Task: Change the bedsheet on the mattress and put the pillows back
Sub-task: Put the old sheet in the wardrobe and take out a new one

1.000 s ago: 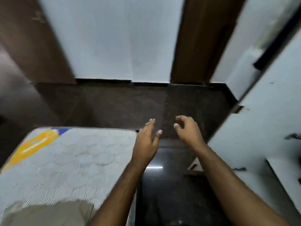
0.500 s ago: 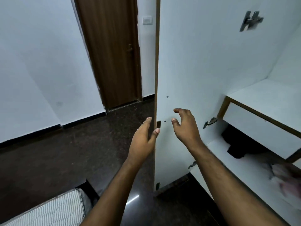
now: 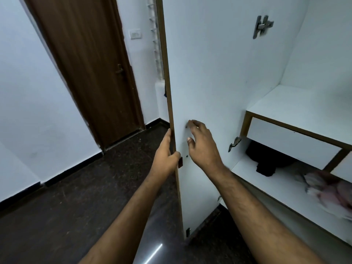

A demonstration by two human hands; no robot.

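Now left hand grips wardrobe door edge; right hand loosely spread against inner face.

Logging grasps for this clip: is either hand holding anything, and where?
The left hand grips the wardrobe door by its free edge. The right hand holds nothing.

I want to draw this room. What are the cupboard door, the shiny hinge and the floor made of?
Cupboard door: probably laminated board, smooth matte white face with a brown wood-look edge strip. Hinge: looks like metal, silvery and glinting. Floor: seemingly polished stone or tile, dark, speckled, with a bright reflection.
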